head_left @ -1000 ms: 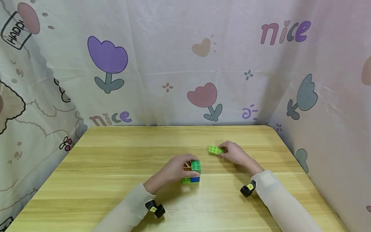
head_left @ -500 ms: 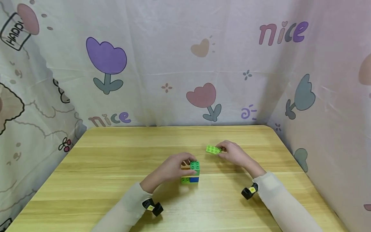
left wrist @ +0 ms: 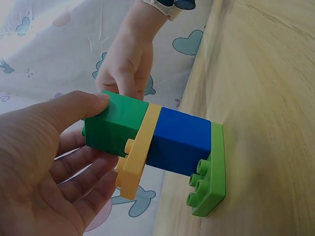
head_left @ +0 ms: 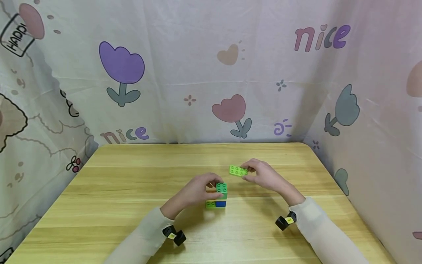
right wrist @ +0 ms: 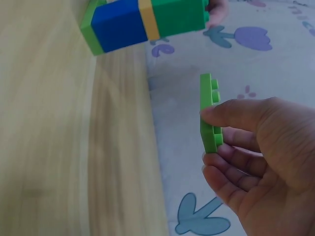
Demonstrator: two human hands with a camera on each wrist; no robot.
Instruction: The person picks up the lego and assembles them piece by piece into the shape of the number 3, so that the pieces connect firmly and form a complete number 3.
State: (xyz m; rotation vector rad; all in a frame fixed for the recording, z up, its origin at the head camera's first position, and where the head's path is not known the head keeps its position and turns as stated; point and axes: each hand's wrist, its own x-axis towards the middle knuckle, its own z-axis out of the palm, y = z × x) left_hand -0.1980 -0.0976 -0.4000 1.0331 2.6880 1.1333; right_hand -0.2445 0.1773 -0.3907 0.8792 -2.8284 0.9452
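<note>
Lime plate pinched near 1 end by right hand, likely leaving its rest exposed; left hand pinches green top block of 4-layer stack, presumably steadying it.

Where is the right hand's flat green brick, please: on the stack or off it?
Off: the right hand pinches the flat green brick, visibly apart from the stack.

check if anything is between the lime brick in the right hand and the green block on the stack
Nothing visible stands between the lime brick and the green block; the left hand grips that block's sides, leaving its top in view.
</note>
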